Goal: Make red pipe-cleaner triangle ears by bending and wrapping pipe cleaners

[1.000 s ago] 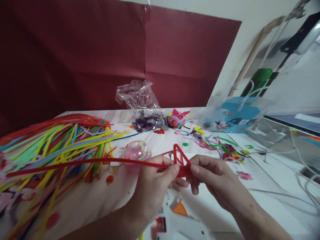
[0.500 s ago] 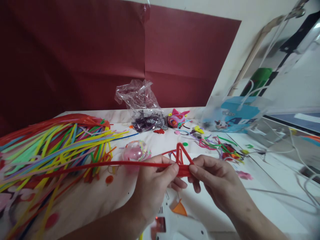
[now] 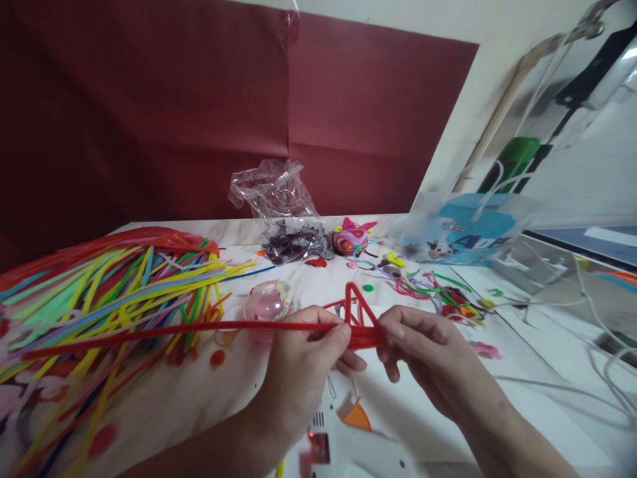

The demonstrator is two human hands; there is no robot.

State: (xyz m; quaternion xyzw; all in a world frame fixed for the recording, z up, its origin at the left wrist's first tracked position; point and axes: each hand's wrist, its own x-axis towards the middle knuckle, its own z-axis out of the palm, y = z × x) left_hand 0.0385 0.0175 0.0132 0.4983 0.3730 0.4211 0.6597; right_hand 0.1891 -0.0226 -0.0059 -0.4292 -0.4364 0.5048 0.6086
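You hold a red chenille-stem frame [image 3: 365,337] between your two hands, raised above the desk [image 3: 194,411]. Left hand [image 3: 306,365]: thumb and fingers pinched on the frame's left end. Right hand [image 3: 430,352]: thumb and fingertips pinched on its right end. The hands stand slightly apart, a flat red band bridging the gap; a narrow triangular peak rises above it. From your left grip a long red stem [image 3: 199,326] runs out leftward, over a loose heap of multicoloured chenille stems [image 3: 144,285]. Just beyond your left hand, a pink-and-clear ball [image 3: 269,302]. Farther past both hands, a clear plastic bag [image 3: 276,196] and a pink-eared ornament [image 3: 350,239]. Below the hands, an orange fan-shaped piece [image 3: 357,417]. Beyond your right hand, tangled stem scraps [image 3: 450,299].
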